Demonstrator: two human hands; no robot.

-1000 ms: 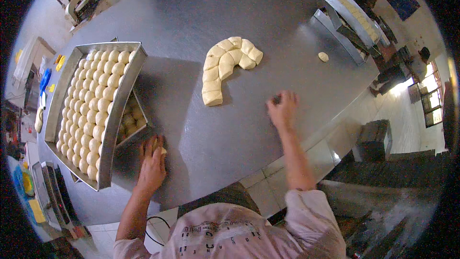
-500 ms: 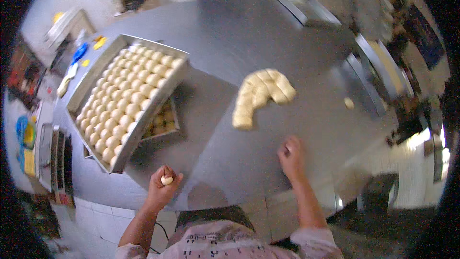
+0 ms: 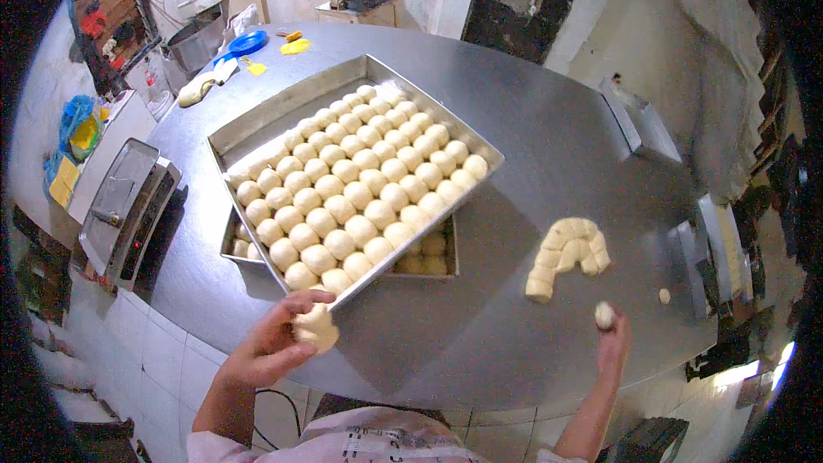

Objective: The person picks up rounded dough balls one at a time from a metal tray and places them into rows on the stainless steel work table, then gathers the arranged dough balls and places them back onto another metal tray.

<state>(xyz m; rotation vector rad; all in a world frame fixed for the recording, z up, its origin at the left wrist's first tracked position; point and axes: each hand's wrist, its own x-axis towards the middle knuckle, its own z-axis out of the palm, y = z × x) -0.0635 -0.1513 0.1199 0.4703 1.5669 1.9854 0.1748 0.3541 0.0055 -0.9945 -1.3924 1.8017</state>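
Note:
My left hand (image 3: pixel 273 339) is closed around a pale dough ball (image 3: pixel 315 328), its fingertips by the near corner of a deep metal tray (image 3: pixel 437 221). Rows of smooth round dough balls (image 3: pixel 345 170) fill most of that tray, which rests at an angle on another tray (image 3: pixel 455 259) of dough. At the right, my right hand (image 3: pixel 614 345) grips a small dough piece (image 3: pixel 605 315), slightly blurred. Just beyond it, a curved, scored strip of dough (image 3: pixel 561 250) lies on the metal table (image 3: pixel 480 326).
A scale (image 3: pixel 129 214) stands at the left edge. Blue and yellow plastic items (image 3: pixel 249 43) and a cloth-like pale thing (image 3: pixel 197 88) lie at the far left. More metal pans (image 3: pixel 639 120) sit along the right side, with a small dough bit (image 3: pixel 664 296) near them.
The view has swung left. My left hand has risen to the tray's near corner with its dough ball, showing larger now. My right hand now shows a dough piece in its grip.

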